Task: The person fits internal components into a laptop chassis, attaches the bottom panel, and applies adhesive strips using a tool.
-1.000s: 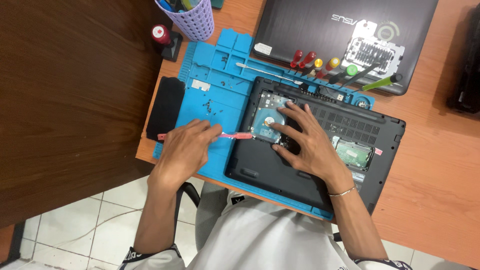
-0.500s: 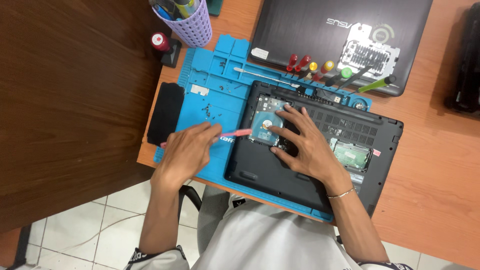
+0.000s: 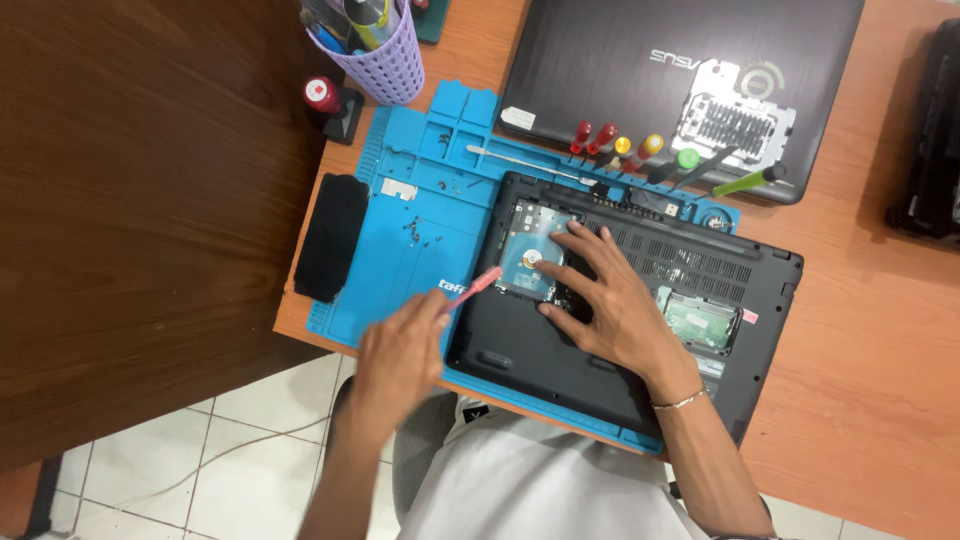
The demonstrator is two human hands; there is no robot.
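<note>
Fingers, right hand: we find them spread flat, fingertips resting on the hard drive and on the black plastic around its bay; a thin bracelet sits at the wrist.

Fingers, left hand: we find them pressed together, pinching the near end of a slim pink tool. The hand is blurred. The tool's far tip points at the drive's left edge; we cannot tell whether it touches.

Hard drive: flat rectangular metal unit with a pale label and a round hub, seated in the open bay at the upper left of the laptop base.

Laptop base: matte black plastic, upturned, with ribbed vent slots and a second open bay showing a green board. It lies on the right part of the blue mat.

Blue mat: rubbery, moulded with shallow trays and grooves; small dark screws lie scattered in one tray. Its left half is mostly open room, with a black oblong pad at the left edge.

Screwdrivers: a row with red, yellow and green handles along the mat's far edge.

Second laptop: closed, dark grey, brushed lid, carrying a detached grey cover plate.

Lilac basket cup: perforated plastic, holding pens, beyond the mat's far left corner.

Tabletop: orange-brown wood, bare to the right of the base.
</note>
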